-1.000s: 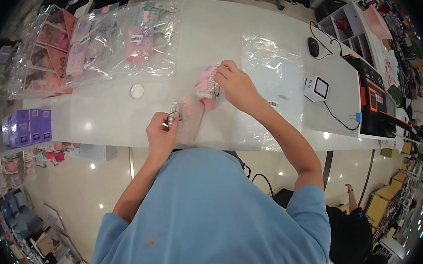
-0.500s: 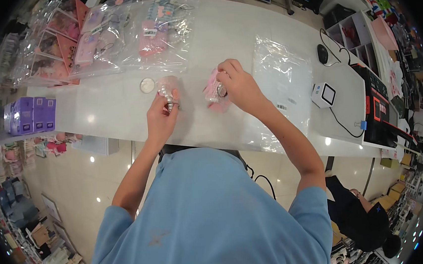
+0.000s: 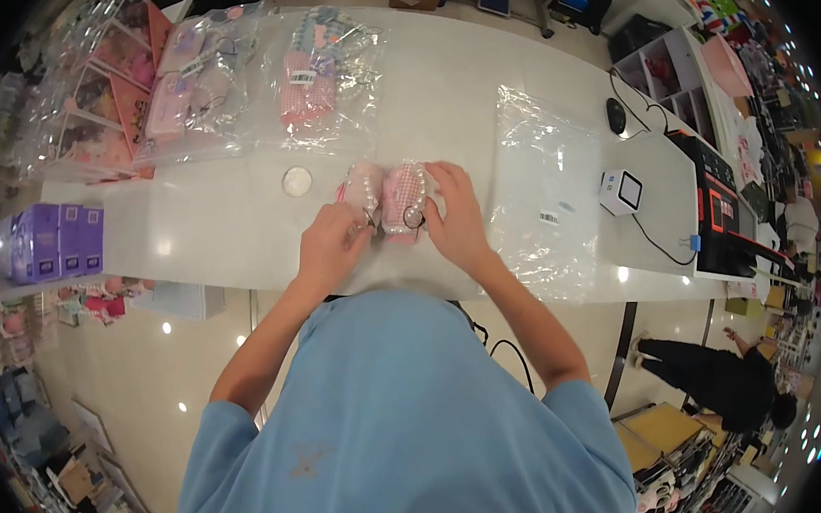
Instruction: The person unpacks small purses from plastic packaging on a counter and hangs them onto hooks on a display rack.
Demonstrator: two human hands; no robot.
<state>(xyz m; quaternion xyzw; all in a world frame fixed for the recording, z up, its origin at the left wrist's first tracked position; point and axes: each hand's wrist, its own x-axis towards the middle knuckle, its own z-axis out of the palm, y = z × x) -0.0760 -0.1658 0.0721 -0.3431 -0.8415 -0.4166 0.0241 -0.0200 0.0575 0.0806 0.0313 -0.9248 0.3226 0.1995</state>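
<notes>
Two small pink pouches lie side by side on the white table. The left one, a pale pink pouch [image 3: 361, 185] with a pearl strand, is gripped at its lower left by my left hand [image 3: 330, 243], fingers curled in. Beside it, nearly touching, is a pink checked pouch [image 3: 402, 192] with pearls along its right side and a dark ring near the bottom. My right hand [image 3: 457, 216] holds this one by its right edge, thumb low and fingers higher up. A round whitish disc [image 3: 297, 181] rests on the table left of the pouches.
Clear plastic bags with pink pouches [image 3: 307, 96] lie at the back left, near purple boxes [image 3: 54, 241]. A flat clear bag [image 3: 545, 188] lies to the right, then a white cube device [image 3: 620, 192] and a mouse [image 3: 617, 115]. A person in dark clothes [image 3: 719, 372] is at the lower right.
Both hands have come closer together, bringing the two pouches side by side. The right hand has moved down to the checked pouch's right edge. The person at lower right has shifted.
</notes>
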